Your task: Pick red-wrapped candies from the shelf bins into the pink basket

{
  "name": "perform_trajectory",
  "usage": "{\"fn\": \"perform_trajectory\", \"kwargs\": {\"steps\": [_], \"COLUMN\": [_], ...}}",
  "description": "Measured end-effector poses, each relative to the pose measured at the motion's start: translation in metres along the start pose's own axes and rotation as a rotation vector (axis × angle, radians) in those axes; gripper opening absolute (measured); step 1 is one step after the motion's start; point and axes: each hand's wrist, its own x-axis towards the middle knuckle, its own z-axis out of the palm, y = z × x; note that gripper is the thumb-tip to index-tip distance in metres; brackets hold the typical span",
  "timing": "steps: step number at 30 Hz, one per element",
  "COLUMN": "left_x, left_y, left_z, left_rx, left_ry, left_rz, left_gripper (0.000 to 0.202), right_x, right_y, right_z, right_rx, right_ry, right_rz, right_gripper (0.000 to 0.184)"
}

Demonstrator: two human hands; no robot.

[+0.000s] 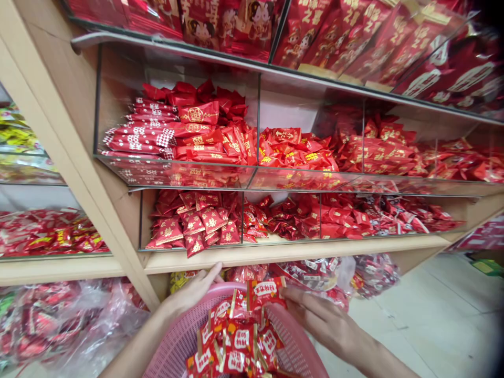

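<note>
1. Pink basket (177, 338), nearest in head view, contains red packets (241, 338) before the wooden shelf (299, 253)
2. Left hand (197, 289) at its rim, fingers nearly straight; I cannot confirm grip
3. Right hand (321, 315): fingertips touch the uppermost packet (265, 292); pinch unverifiable

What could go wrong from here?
1. The right hand seems to hold a red packet only by its edge; it might slip.
2. Heaped packets in the pink basket could spill if it tips.
3. A dark red packet juts over the lower shelf's front edge, above the left hand; a bump may drop it.
</note>
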Motion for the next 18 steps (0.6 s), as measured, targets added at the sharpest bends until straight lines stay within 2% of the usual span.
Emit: {"fn": "perform_trajectory", "kwargs": {"steps": [3,6,11,14,18], "left_x": [0.002,0.003,0.001,0.001,0.001], "left_y": [-0.005,-0.008,-0.004,-0.002,-0.002], "left_z": [0.002,0.003,0.002,0.0,-0.001], "left_rx": [-0.01,-0.021,-0.002,-0.015,-0.012], "left_ry": [-0.016,-0.034,-0.028,-0.046,-0.053], "left_rz": [0.017,0.0,-0.022,-0.028,-0.025], "left_gripper": [0.068,0.07,0.07,0.067,0.067], "right_x": [-0.006,-0.008,-0.002,0.004,0.003], "right_y": [-0.005,-0.008,-0.02,-0.029,-0.037], "right_z": [0.008,0.018,0.021,0.015,0.012], "right_rx": [-0.064,-0.002,0.132,0.143,0.076], "right_ry": [0.033,0.064,0.111,0.049,-0.057], "right_rz": [-0.072,-0.046,0.077,0.173,0.402], "right_gripper": [0.032,0.025,0.017,0.012,0.016]}}
